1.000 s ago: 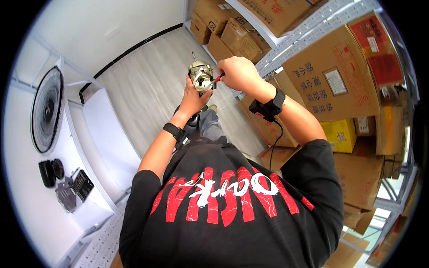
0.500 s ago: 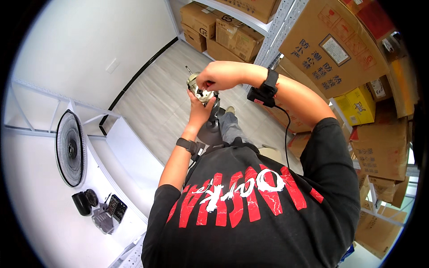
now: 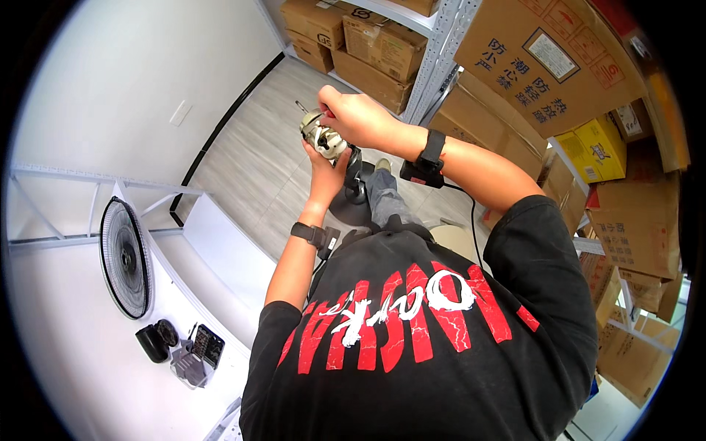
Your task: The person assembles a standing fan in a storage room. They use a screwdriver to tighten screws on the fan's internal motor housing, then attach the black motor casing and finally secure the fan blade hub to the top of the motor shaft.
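A fan motor (image 3: 315, 129), pale cream with a shaft sticking out at its far end, sits atop a dark fan stand (image 3: 351, 209) just ahead of me. My left hand (image 3: 326, 173) is wrapped round the motor's near side and steadies it. Above the motor, my right hand (image 3: 360, 120) is closed on a small red-handled tool (image 3: 329, 113); only a bit of red shows between the fingers, and its tip is hidden. Dark openings and small parts show on the motor's near face, between the two hands.
On the white table at left are a round black fan grille (image 3: 126, 259), a black cylindrical part (image 3: 152, 344), a clear plastic box (image 3: 188, 369) and a black tray of small parts (image 3: 209, 344). Shelves with cardboard boxes (image 3: 386, 45) stand ahead and at right, along with a yellow box (image 3: 590, 156).
My right hand has risen and tilted, moving from the motor's near face to its far upper side. The motor and my left hand sit slightly farther left in view.
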Demonstrator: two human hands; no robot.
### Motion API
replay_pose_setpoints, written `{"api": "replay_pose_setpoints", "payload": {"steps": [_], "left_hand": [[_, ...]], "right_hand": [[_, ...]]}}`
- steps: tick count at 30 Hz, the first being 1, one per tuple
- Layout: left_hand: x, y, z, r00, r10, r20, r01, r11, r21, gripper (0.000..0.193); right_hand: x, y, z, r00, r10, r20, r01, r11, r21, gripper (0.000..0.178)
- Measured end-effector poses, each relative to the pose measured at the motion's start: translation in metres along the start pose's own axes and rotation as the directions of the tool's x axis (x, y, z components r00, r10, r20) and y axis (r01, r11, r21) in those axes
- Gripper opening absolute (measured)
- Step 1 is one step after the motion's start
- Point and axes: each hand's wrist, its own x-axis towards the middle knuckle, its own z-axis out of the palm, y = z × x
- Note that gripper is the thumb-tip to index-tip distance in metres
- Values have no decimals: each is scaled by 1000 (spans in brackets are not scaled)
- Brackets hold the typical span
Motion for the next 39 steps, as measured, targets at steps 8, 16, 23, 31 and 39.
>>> {"api": "replay_pose_setpoints", "payload": {"steps": [8, 16, 23, 31, 39], "left_hand": [[-3, 1, -1, 1000, 3, 19, -4, 999, 41, 99], [-3, 3, -2, 998, -23, 53, 22, 1000, 11, 95], [-3, 0, 1, 999, 9, 37, -14, 991, 132, 96], [-2, -7, 4, 999, 37, 13, -38, 992, 121, 77], [0, 13, 30, 986, -98, -135, 114, 986, 120, 71]], "right_hand": [[20, 6, -28, 925, -99, 368, -8, 960, 279, 27], [1, 4, 2, 988, -31, 148, 19, 996, 82, 19], [-3, 9, 21, 998, 4, -65, 4, 992, 126, 22], [-6, 15, 16, 996, -24, -91, 42, 978, 203, 29], [24, 55, -18, 910, -282, 304, 158, 913, 376, 19]]}}
